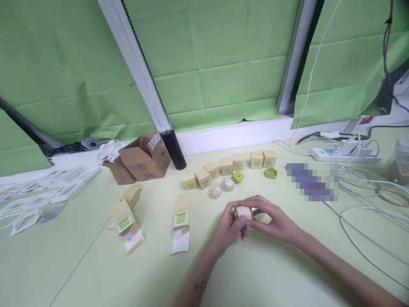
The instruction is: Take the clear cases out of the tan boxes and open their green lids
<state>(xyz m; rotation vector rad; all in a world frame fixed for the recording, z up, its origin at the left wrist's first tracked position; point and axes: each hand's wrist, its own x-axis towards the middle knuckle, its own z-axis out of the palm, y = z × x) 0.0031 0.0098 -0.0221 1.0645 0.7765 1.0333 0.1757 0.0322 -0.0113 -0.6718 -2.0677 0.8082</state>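
Note:
My left hand (227, 226) and my right hand (270, 215) meet over the table, both closed around one small pale-pink rounded piece with a dark green rim (244, 212). Its exact kind I cannot make out. Just beyond my hands lie two clear round cases with pink contents, one (215, 191) left of the other (228, 184). A green holder (237, 177) sits beside them, and a second green holder (271, 172) lies farther right. Small tan boxes with green labels (203, 178) stand behind these in a loose row.
Two opened tan boxes lie to the left, one upright-looking (181, 213), one tilted (125, 217). Behind are a brown carton (145, 157) and a black cylinder (174, 150). White frames (35, 200) cover the far left. A power strip (345, 154) and loose white cables (354, 238) spread at right.

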